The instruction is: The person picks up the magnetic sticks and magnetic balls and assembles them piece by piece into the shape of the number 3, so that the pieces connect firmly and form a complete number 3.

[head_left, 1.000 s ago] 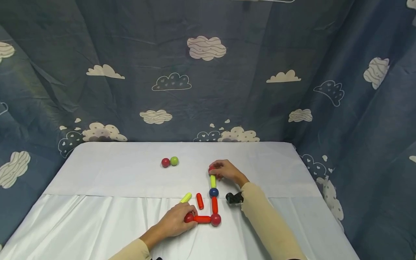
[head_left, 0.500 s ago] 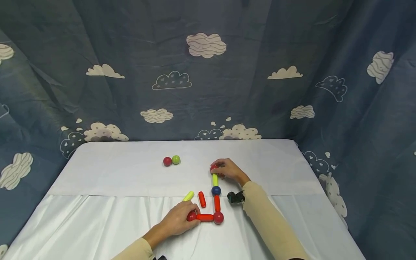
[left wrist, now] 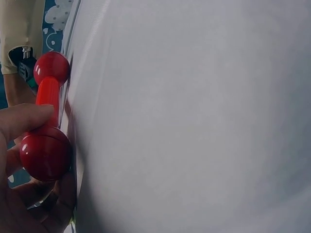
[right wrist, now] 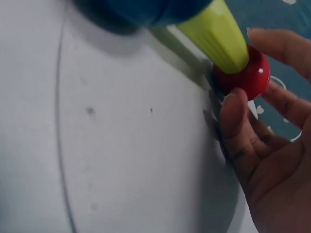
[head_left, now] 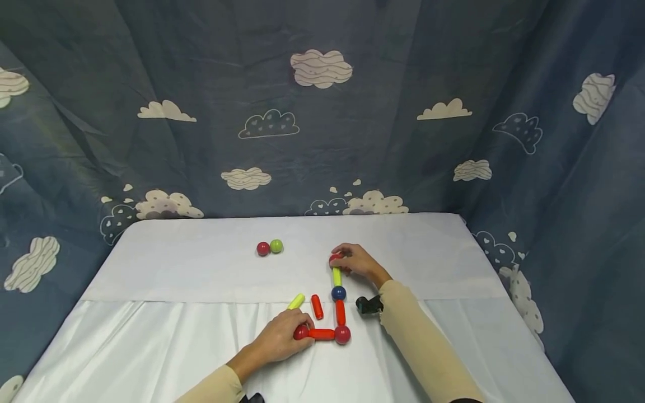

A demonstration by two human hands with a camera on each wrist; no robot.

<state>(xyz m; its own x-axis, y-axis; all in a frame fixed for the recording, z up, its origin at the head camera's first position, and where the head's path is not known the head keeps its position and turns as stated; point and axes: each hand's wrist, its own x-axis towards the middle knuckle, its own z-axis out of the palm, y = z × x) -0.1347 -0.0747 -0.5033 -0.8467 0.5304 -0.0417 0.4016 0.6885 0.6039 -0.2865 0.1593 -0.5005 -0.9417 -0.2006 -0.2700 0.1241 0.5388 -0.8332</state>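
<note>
An L-shaped chain of balls and rods lies on the white cloth. Its left end is a red ball (left wrist: 46,155), which my left hand (head_left: 283,336) grips, thumb on the adjoining red rod (head_left: 321,334). That rod meets a red corner ball (head_left: 342,334). Away from the corner run a second red rod (head_left: 340,312), a blue ball (head_left: 339,293) and a yellow-green rod (head_left: 336,276). At the far end my right hand (head_left: 356,261) pinches another red ball (right wrist: 255,77) between thumb and fingers; the yellow-green rod touches this ball.
Inside the L lies a loose red rod (head_left: 317,307). A loose yellow-green rod (head_left: 296,301) lies just beyond my left hand, partly hidden by it. Farther back, a red ball (head_left: 263,249) and a green ball (head_left: 276,246) sit side by side. A cloud-patterned curtain (head_left: 201,140) hangs behind the table.
The head view has shifted a little, so everything on the table appears slightly farther right and higher. Both hands keep their holds and the chain keeps its shape.
</note>
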